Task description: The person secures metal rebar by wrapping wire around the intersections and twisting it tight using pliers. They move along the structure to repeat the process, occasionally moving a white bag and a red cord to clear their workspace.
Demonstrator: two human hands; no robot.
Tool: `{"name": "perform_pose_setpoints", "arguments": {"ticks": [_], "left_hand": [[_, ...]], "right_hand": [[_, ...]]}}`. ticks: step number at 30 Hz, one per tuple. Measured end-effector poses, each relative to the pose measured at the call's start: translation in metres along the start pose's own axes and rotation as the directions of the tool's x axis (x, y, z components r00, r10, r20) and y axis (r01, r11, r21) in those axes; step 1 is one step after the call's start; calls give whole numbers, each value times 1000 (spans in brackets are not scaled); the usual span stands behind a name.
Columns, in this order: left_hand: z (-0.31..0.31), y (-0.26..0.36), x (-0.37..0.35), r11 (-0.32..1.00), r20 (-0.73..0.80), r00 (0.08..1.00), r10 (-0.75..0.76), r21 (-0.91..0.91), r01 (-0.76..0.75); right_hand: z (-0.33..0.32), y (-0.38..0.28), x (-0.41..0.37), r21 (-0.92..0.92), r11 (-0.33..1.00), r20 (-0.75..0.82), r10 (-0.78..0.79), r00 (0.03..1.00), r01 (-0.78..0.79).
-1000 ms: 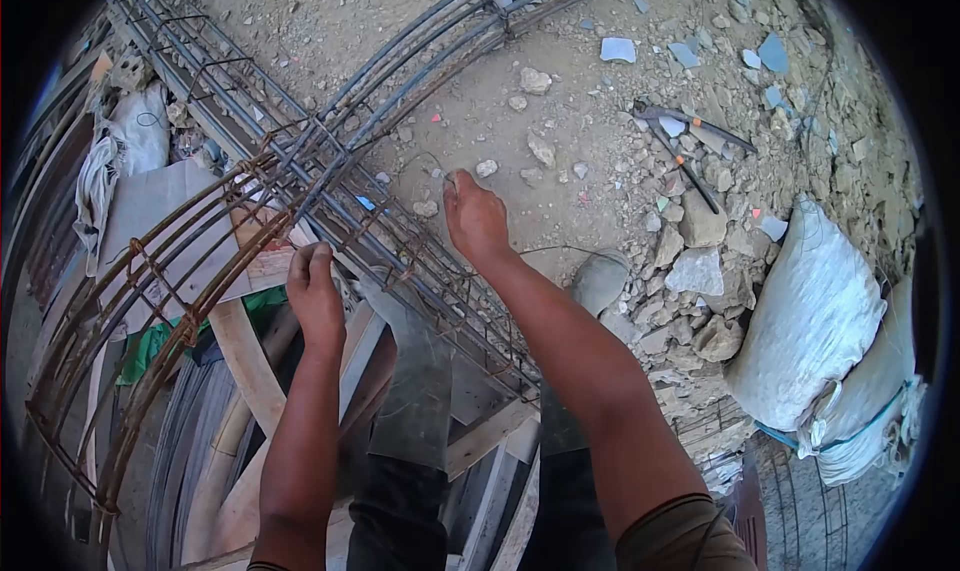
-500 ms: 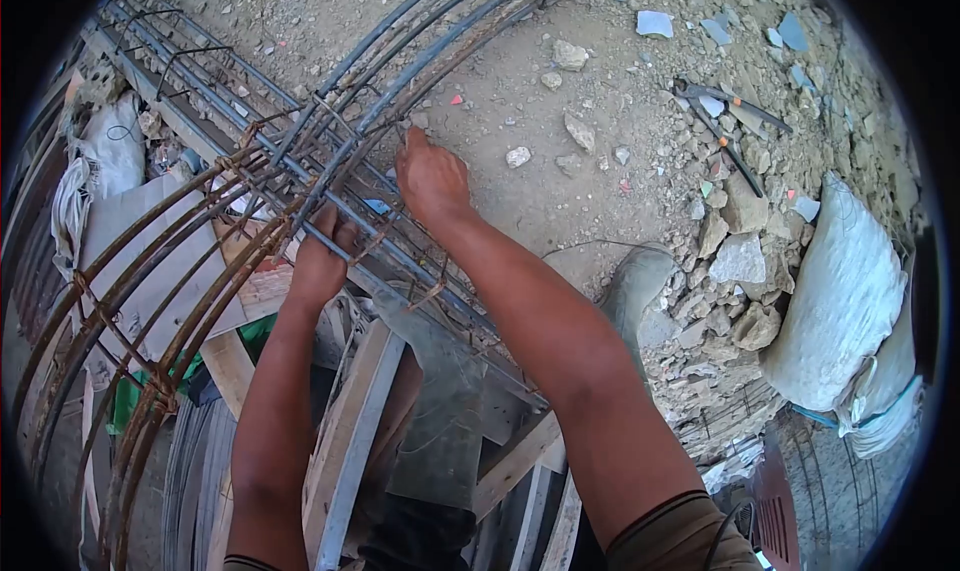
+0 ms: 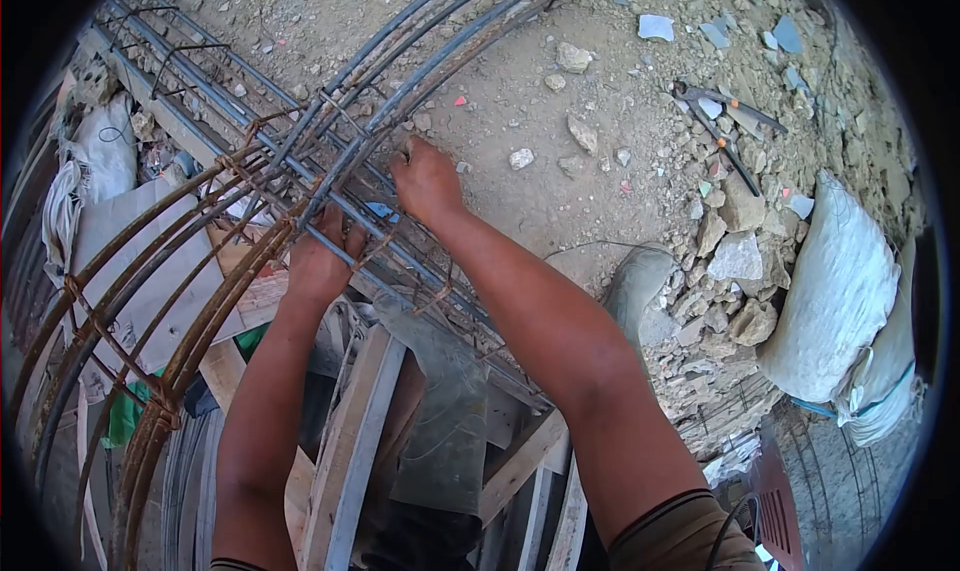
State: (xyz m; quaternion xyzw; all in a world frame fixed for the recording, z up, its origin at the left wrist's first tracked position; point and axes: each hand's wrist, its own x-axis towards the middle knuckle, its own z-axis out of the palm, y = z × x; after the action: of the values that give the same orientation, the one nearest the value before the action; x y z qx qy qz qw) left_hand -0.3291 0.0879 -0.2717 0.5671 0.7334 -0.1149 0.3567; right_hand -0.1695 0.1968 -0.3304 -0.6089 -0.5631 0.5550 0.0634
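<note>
Two long rebar cages cross in front of me: a grey steel one (image 3: 190, 101) running from the upper left down past my arms, and a rustier one (image 3: 120, 261) curving from the lower left up to the top middle. My left hand (image 3: 318, 261) is wrapped around a grey bar just below the crossing. Just right of the crossing, my right hand (image 3: 425, 179) pinches a thin tie wire (image 3: 400, 156) against the bars, fingers closed on it.
Sandy ground with stones and tile shards lies beyond. A pile of rubble (image 3: 735, 261) and white sacks (image 3: 835, 291) sit at the right. Long-handled cutters (image 3: 725, 121) lie at upper right. Wooden trestle boards (image 3: 350, 431) stand below the cages; crumpled sacks (image 3: 95, 161) at left.
My right hand moved left from the open ground to the crossing of the bars. My left hand shifted up onto the grey bar. The view swung slightly.
</note>
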Motion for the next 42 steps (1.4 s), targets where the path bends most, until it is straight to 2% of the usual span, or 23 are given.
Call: {"name": "perform_pose_setpoints", "arguments": {"ticks": [1,3,5,8,10,11,13,14,16,18,20,22,23,25,27,28,30,34,37,40,42], "left_hand": [[-2,3,-2,1000,-16,1000,-26,-15,26],[-9,9,-2,1000,-7,1000,-6,-2,6],[-10,11,-2,1000,3,1000,18,19,-18],[-13,11,-3,998,-72,996,50,43,-47],[-17,13,-3,975,-53,981,188,131,-179],[-16,13,-2,974,-51,980,191,136,-183],[-13,15,-1,1000,-50,998,29,9,-29],[-14,14,0,999,-47,998,33,13,-33],[-21,20,1,997,47,996,-73,-28,75],[-21,18,2,997,60,995,-80,4,80],[-16,11,4,996,65,994,-92,28,90],[-7,-5,8,993,91,996,-12,-113,22],[-1,-6,8,993,88,996,-10,-113,20],[3,-5,6,960,-169,980,103,-241,-142],[4,-6,8,963,-186,976,116,-220,-157],[5,-8,8,965,-199,971,133,-197,-173],[5,-9,10,971,-149,982,117,-190,-145],[3,-12,11,980,-55,995,87,-173,-95],[8,-12,16,978,-133,981,140,-139,-158],[11,-9,14,978,-149,985,89,-172,-114],[12,-9,13,977,-194,975,105,-165,-138]], "right_hand": [[-1,0,-3,3,1000,-3,10,1000,-10],[-4,1,-4,-107,992,85,-64,994,73],[1,13,6,-61,995,128,-69,989,78],[-3,23,32,-25,994,229,-99,968,107],[-8,21,41,-35,992,283,-109,953,124],[-10,19,45,-97,983,310,-122,943,159],[-9,21,54,-154,970,337,-129,933,190],[-10,21,62,-172,963,380,-131,915,210],[-14,18,71,-185,956,424,-132,896,229],[-20,15,77,-240,937,535,-91,840,255],[-23,12,74,-226,946,521,-85,849,233],[-22,9,63,-212,955,505,-74,860,207],[-19,7,54,-183,957,470,-115,875,224],[-10,8,40,-151,959,436,-155,887,242],[-5,10,29,-102,956,332,-226,916,274],[-5,7,25,-101,957,334,-225,915,272],[-4,3,18,-74,979,249,-166,954,189],[-8,0,11,-69,979,239,-168,956,190],[-12,-4,5,-14,990,233,-130,964,138],[-17,7,6,-74,984,213,-145,966,164],[-11,27,20,45,984,234,-178,956,172]]}}
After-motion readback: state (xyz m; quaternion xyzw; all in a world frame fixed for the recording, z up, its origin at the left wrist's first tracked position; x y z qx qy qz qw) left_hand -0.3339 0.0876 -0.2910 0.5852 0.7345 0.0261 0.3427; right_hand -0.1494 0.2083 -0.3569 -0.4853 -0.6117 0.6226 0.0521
